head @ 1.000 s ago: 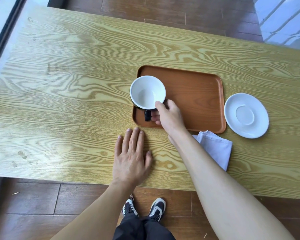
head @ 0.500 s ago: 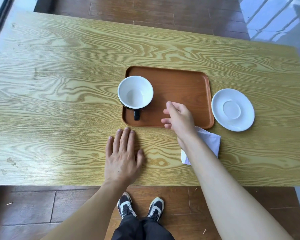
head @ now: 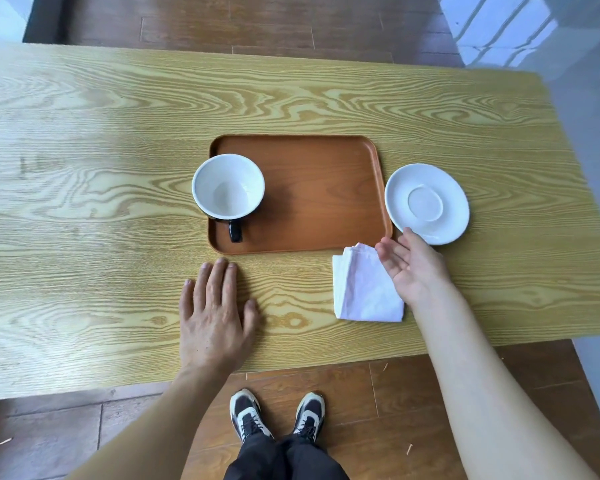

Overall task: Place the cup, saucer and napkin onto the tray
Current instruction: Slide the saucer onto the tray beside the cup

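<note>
A brown rectangular tray (head: 326,188) lies on the wooden table. The cup (head: 228,187), white inside and black outside, stands upright on the tray's left part with its handle toward me. A white saucer (head: 426,202) rests on the table just right of the tray. A folded white napkin (head: 361,285) lies on the table below the tray's near right corner. My right hand (head: 411,266) hovers open and empty, palm turned left, between the napkin and the saucer, fingertips at the saucer's near rim. My left hand (head: 215,313) lies flat on the table below the tray.
The yellow wood-grain table (head: 101,202) stretches far to the left. Its near edge is close to my left wrist and its right edge lies past the saucer. My shoes (head: 278,415) stand on the brown plank floor below.
My right hand let go of the cup's handle, leaving the cup on the tray, and moved right across the tray to the gap between napkin and saucer. The left hand stayed put.
</note>
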